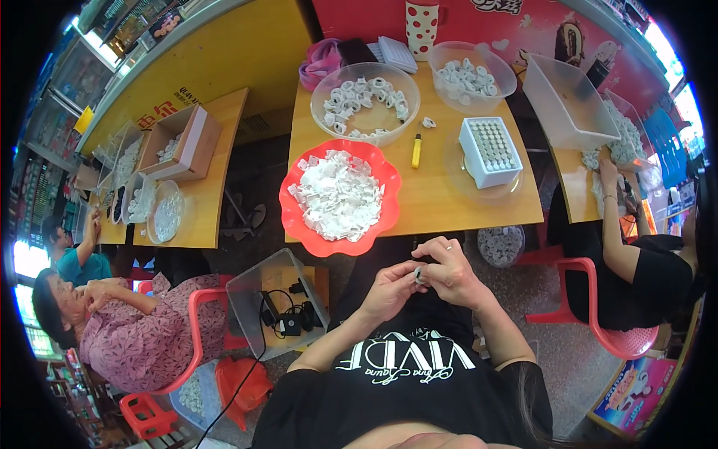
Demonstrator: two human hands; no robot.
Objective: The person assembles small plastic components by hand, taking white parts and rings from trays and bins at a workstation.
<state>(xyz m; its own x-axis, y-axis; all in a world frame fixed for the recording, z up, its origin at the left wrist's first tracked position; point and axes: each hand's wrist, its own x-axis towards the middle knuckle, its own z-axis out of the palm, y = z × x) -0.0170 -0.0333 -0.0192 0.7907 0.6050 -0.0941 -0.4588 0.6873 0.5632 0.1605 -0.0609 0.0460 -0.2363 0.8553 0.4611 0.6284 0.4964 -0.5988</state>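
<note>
In front of my chest, just off the table's near edge, my left hand point(387, 292) and my right hand point(453, 277) meet with fingertips pinched. Between them is a small white part point(418, 278) with a dark greenish spot, mostly hidden by the fingers. Both hands are closed on it. Nearest on the table point(434, 202) is a red scalloped bowl point(389, 213), heaped with flat white plastic pieces point(336, 194). To the right of it lies a yellow pen-like tool point(416, 151) with a dark tip.
A clear basin point(318, 105) of white ring-like parts and another clear bowl point(508, 75) stand behind. A white tray point(490, 179) holds rows of round pieces. One loose part point(428, 123) lies between. Co-workers sit left and right; a grey bin point(247, 329) with cables is low left.
</note>
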